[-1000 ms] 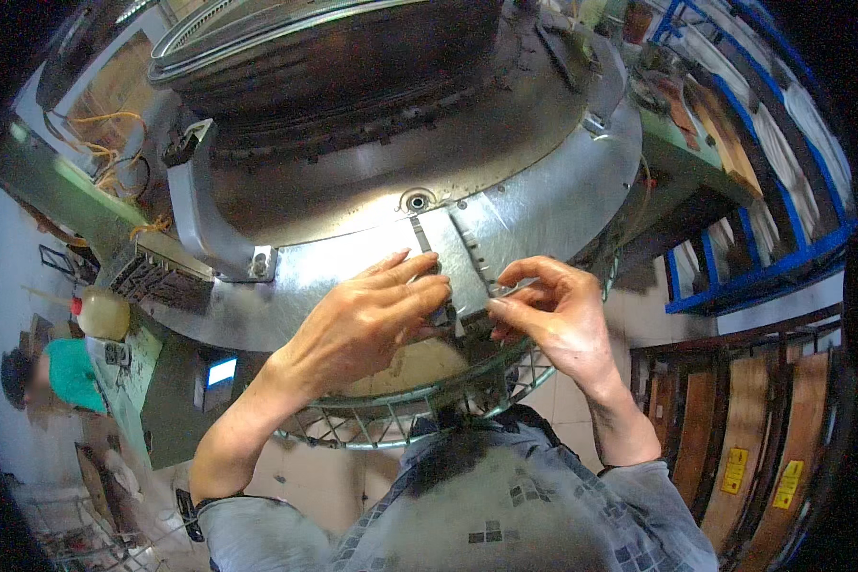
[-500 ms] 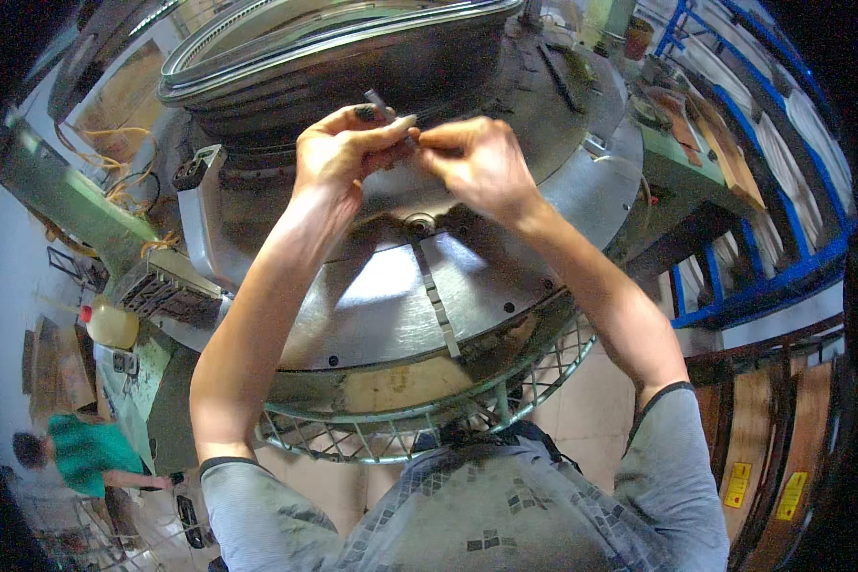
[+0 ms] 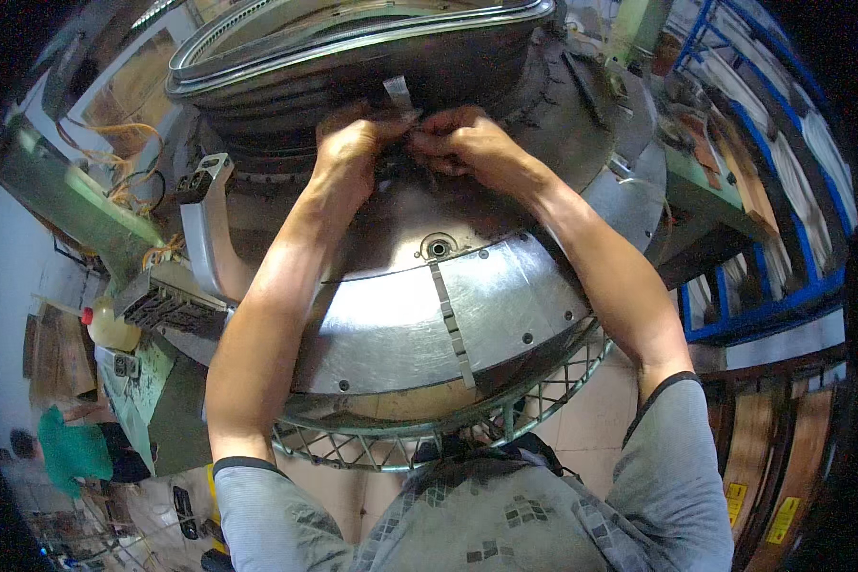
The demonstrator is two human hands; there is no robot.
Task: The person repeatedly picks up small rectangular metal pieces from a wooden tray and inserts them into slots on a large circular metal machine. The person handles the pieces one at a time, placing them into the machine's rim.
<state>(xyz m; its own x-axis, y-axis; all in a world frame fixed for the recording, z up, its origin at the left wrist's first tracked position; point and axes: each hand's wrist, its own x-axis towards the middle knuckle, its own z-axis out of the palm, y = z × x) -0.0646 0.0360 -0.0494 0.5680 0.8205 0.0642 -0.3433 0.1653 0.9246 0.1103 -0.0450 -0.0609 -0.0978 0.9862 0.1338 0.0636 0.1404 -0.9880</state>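
Observation:
Both hands meet over the sloping metal top of a large round machine point(image 3: 391, 315), in front of its dark raised ring point(image 3: 353, 62). My left hand point(image 3: 346, 151) is closed, its thumb and fingers pinched toward the right. From its fingertips rises a small pale, flat piece with fine stripes point(image 3: 398, 92), its lower end hidden. Right beside it, my right hand point(image 3: 475, 145) is closed too, fingertips curled toward the left hand. What those fingers grip, if anything, is hidden. Below the hands, a round metal fitting point(image 3: 438, 248) sits at the top of a notched seam.
At the left stand an upright metal bracket point(image 3: 205, 219), a green beam point(image 3: 76, 191) with loose orange wires, and a red-capped bottle point(image 3: 112, 326). A blue rack point(image 3: 763, 305) is at the right. A person in green point(image 3: 71, 453) is at the lower left.
Both hands have turned and lowered slightly, with the right hand's fingers now curled beside the left. The pale piece stands further out. The view has shifted a little; the person in green has moved.

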